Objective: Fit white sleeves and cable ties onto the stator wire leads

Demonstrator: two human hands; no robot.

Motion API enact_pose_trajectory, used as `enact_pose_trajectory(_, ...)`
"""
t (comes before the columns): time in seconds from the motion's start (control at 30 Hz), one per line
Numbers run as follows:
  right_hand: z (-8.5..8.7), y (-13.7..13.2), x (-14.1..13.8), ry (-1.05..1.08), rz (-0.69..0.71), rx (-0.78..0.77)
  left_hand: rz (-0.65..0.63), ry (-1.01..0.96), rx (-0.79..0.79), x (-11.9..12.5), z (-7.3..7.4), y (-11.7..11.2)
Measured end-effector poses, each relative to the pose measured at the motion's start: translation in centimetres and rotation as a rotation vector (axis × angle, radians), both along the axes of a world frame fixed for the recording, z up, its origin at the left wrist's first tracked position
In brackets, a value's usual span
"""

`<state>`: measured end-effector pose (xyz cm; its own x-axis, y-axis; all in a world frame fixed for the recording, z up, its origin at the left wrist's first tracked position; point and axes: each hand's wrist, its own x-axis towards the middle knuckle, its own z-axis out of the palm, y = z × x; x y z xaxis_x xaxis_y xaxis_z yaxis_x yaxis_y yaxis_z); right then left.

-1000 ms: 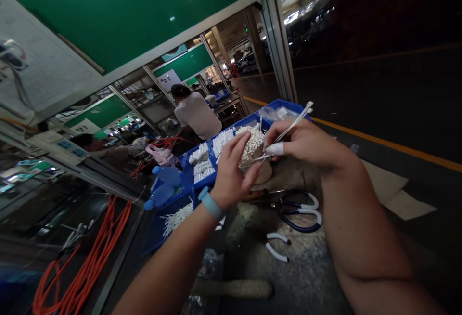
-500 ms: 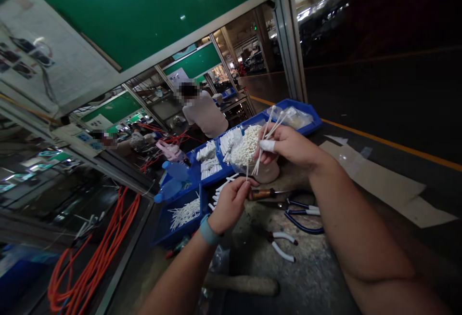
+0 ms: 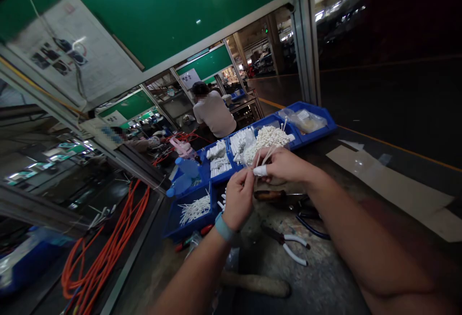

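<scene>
My right hand (image 3: 285,165), with white tape on one fingertip, is closed round a small bunch of thin white strips (image 3: 265,153) that fan up over a heap of small white beads (image 3: 269,137). My left hand (image 3: 238,198), a blue band on its wrist, is pinched shut right against the lower ends of those strips; what it grips is too small to make out. Both hands meet above the worn bench (image 3: 310,276), just in front of the blue trays (image 3: 187,216).
Blue trays hold white tube pieces (image 3: 220,158) and loose white strips (image 3: 195,207). White-handled pliers (image 3: 288,245), scissors and a wooden handle (image 3: 256,283) lie on the bench. Orange cables (image 3: 104,252) run at the left. A person in a white shirt (image 3: 213,112) sits beyond.
My left hand left the bead heap, dropped, then rose to meet my right hand. My right hand lowered the strips and drew nearer. The view shifted right.
</scene>
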<state>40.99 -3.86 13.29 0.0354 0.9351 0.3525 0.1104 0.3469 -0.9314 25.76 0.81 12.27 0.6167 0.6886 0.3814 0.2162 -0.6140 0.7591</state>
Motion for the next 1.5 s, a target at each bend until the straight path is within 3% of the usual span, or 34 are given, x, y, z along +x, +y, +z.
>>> enact_pose_trajectory(0.1,0.0,-0.1,0.2,-0.067,0.028,-0.046,-0.08,0.033,-0.12,-0.3,0.0,0.0)
enact_pose_trajectory(0.2,-0.1,-0.1,0.2,-0.122,0.024,-0.054,-0.082,0.059,-0.111,-0.8,-0.1,0.1)
enact_pose_trajectory(0.3,-0.3,0.3,0.0,0.01,0.05,-0.02,-0.059,0.079,-0.099,-1.2,-0.3,0.4)
enact_pose_trajectory(0.47,-0.4,0.5,-0.4,0.115,0.21,-0.028,-0.09,0.181,0.08,-1.7,-0.3,0.8)
enact_pose_trajectory(0.6,-0.1,0.2,-0.3,0.126,0.153,-0.017,-0.106,0.218,0.172,-2.3,0.5,1.1)
enact_pose_trajectory(0.67,0.1,0.1,-0.4,0.183,0.102,0.003,-0.083,0.092,0.086,-2.5,0.7,1.2)
enact_pose_trajectory(0.73,0.1,0.2,-0.8,0.199,0.071,0.037,-0.047,-0.222,-0.186,-2.2,0.6,1.1)
enact_pose_trajectory(0.83,-0.1,0.7,-2.0,0.034,0.009,0.123,-0.022,-0.615,-0.559,-1.2,0.3,0.7)
enact_pose_trajectory(0.97,0.0,0.5,-2.5,-0.133,-0.057,0.178,-0.069,-0.688,-0.615,0.1,0.0,0.3)
enact_pose_trajectory(1.03,0.6,-0.4,-1.3,-0.086,-0.129,0.204,-0.064,-0.627,-0.483,0.4,0.0,0.7)
enact_pose_trajectory(1.17,1.4,-2.8,3.1,0.032,-0.366,0.28,-0.018,-0.182,0.214,1.2,0.2,2.6)
enact_pose_trajectory(1.27,0.9,-3.6,5.5,-0.199,-0.505,0.194,-0.065,0.124,0.598,3.0,0.2,4.3)
enact_pose_trajectory(1.37,0.2,-3.3,6.0,-0.437,-0.599,0.1,-0.059,0.258,0.708,5.5,-0.3,5.5)
enact_pose_trajectory(1.5,0.1,-2.9,5.5,-0.46,-0.708,0.213,-0.038,0.243,0.709,7.4,-1.4,6.2)
